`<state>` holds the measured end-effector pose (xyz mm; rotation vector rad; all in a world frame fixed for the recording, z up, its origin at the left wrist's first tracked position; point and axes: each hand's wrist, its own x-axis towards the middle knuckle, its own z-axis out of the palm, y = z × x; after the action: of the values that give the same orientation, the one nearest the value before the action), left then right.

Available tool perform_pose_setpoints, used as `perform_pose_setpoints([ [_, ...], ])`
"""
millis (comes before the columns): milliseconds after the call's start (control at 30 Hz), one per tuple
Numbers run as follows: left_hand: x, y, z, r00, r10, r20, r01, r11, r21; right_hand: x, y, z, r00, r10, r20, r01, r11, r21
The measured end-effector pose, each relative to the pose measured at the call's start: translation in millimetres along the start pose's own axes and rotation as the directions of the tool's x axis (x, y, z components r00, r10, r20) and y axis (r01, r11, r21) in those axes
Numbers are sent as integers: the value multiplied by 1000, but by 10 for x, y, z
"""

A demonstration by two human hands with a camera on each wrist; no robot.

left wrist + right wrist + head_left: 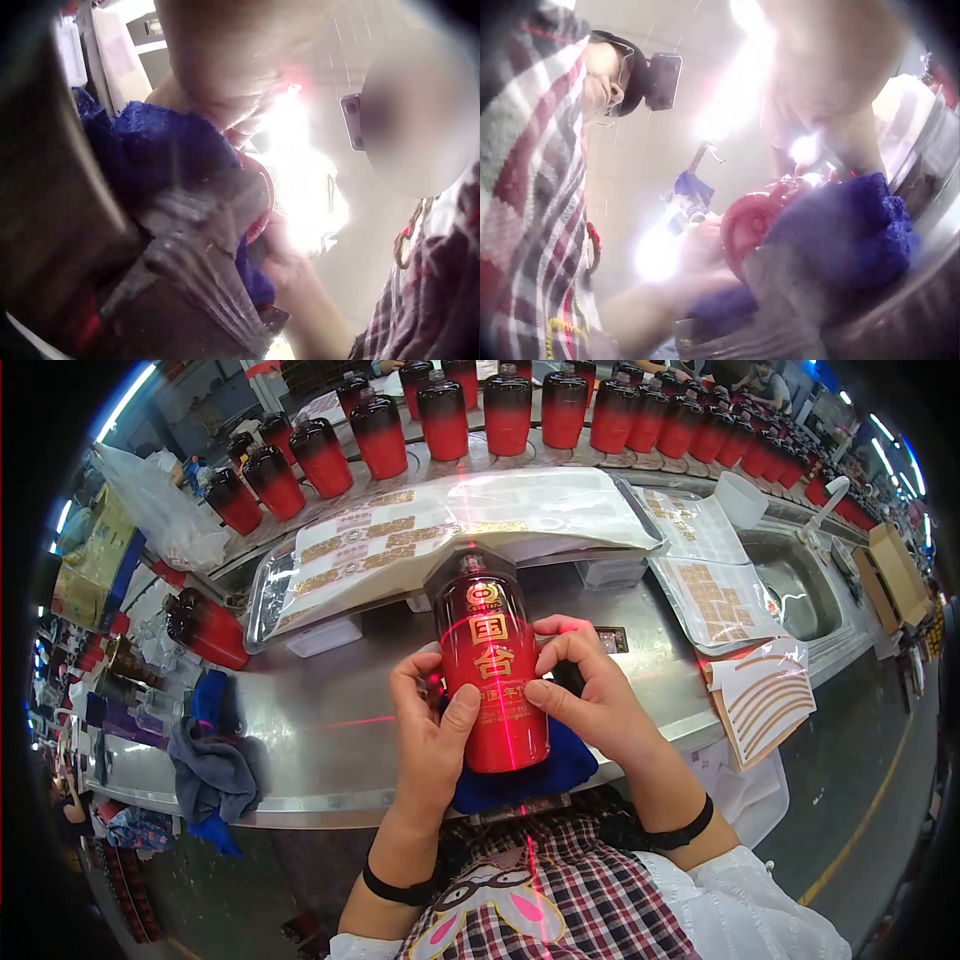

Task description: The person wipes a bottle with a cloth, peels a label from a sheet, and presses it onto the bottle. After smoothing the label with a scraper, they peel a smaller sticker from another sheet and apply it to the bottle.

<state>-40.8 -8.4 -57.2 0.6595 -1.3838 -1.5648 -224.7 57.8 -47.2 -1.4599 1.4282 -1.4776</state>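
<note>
1. Left hand [430, 710]: clamped on the left side of the bottle, its thumb along the near edge.
2. Right hand [585, 685]: clamped on the opposite side, its thumb and forefinger bent against the printed front.
3. Bottle [490, 690]: red below, black towards the neck, with gold lettering; it lies between both hands, neck pointing away from the person. A red line of light runs along its front.
4. Blue cloth [573, 765]: beneath the bottle's base; the right wrist view shows the round base beside it, amid glare.
5. Checked apron [590, 900]: worn by the person, just below the cloth, with a rabbit design.
6. Metal table [330, 760]: around the work; a grey cloth [212, 765] hangs over its left edge.
7. Sheets of gold labels [480, 515]: spread beyond the bottle, over a metal tray [262, 605].
8. Sheet of curved strips [768, 695]: to the right, near the sink [795, 595].
9. Row of bottles [505, 415]: similarly coloured, standing along the far side.
</note>
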Motion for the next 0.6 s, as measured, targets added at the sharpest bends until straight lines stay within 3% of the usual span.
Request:
perform_pose_setpoints([
  [100, -12, 18, 6, 999, -37, 4, 37, 997, -64, -1, -3, -12, 1000, 3, 7, -3, 1000, -17],
  [267, -50, 55, 3, 999, -29, 38, 28, 999, 33, -37, 15, -3, 997, -59, 40, 63, 994, -89],
  [600, -204, -32, -105, 997, 2, 77, -12, 992, 123, -148, 2, -85, 989, -44, 138, 55, 996, -77],
])
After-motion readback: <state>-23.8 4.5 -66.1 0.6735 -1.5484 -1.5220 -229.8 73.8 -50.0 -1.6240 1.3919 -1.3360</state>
